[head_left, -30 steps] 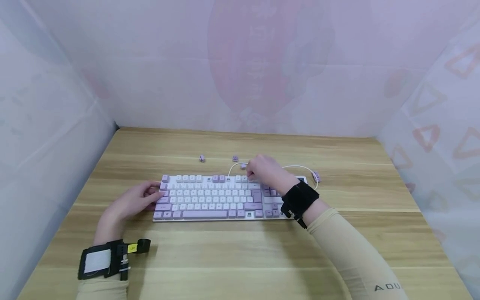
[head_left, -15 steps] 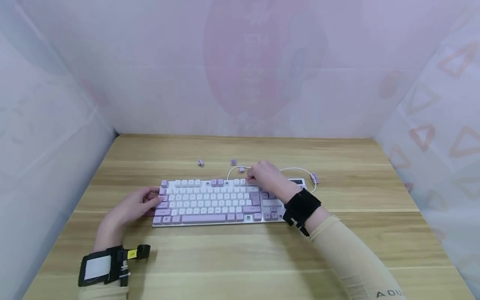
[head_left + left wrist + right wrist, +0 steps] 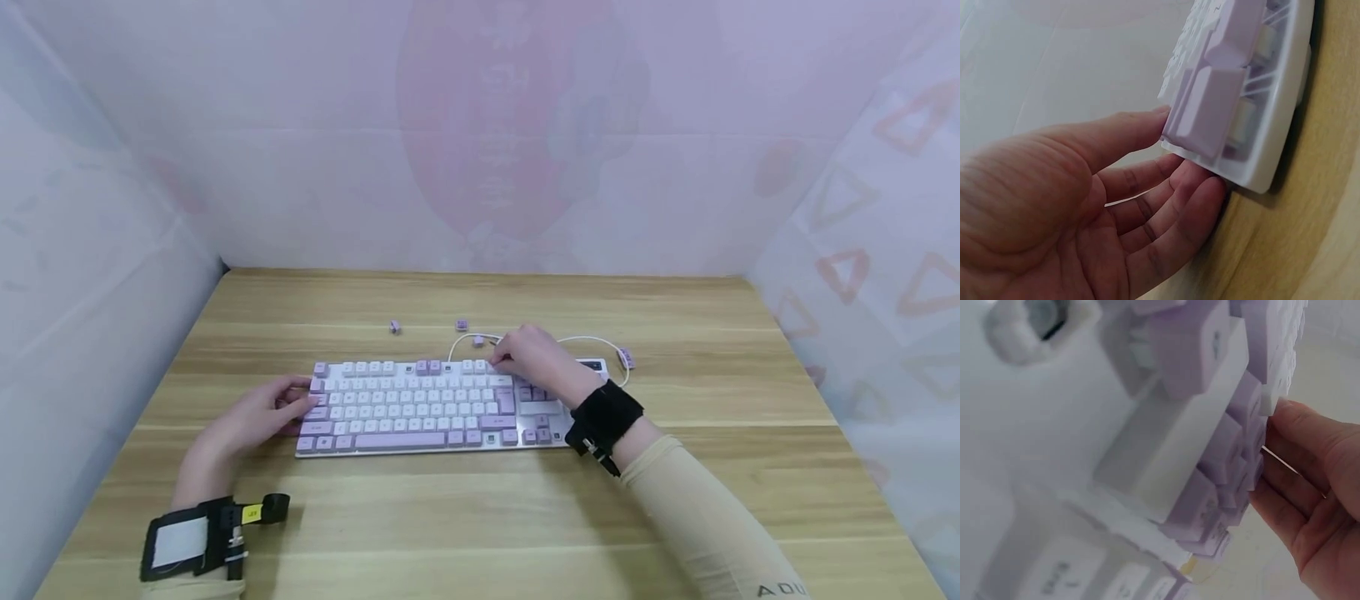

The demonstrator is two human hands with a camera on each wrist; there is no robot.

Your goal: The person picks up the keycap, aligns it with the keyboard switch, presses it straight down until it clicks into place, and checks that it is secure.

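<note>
A white keyboard with white and lilac keys (image 3: pixel 405 411) lies across the table. My left hand (image 3: pixel 251 417) holds its left end, thumb against the lilac edge keys and the other fingers bent in beneath the rim, as the left wrist view shows. Over the right part of the top key row, my right hand (image 3: pixel 532 354) is bent down with thumb and forefinger close together, pinching at a keycap that the fingers hide. Bare switch sockets show as dark squares in the top row (image 3: pixel 447 368) and bottom row (image 3: pixel 490 438).
Behind the keyboard lie loose lilac keycaps, one at the left (image 3: pixel 395 327), one near the middle (image 3: pixel 462 325) and one by the cable (image 3: pixel 478 342). The white cable (image 3: pixel 592 337) loops behind it, near more lilac pieces (image 3: pixel 626 358). Fabric walls (image 3: pixel 300 167) enclose the table.
The head view has shifted slightly, moving the whole scene down and left. My left hand stays at the keyboard's left end. My right hand keeps to the same spot on the top row.
</note>
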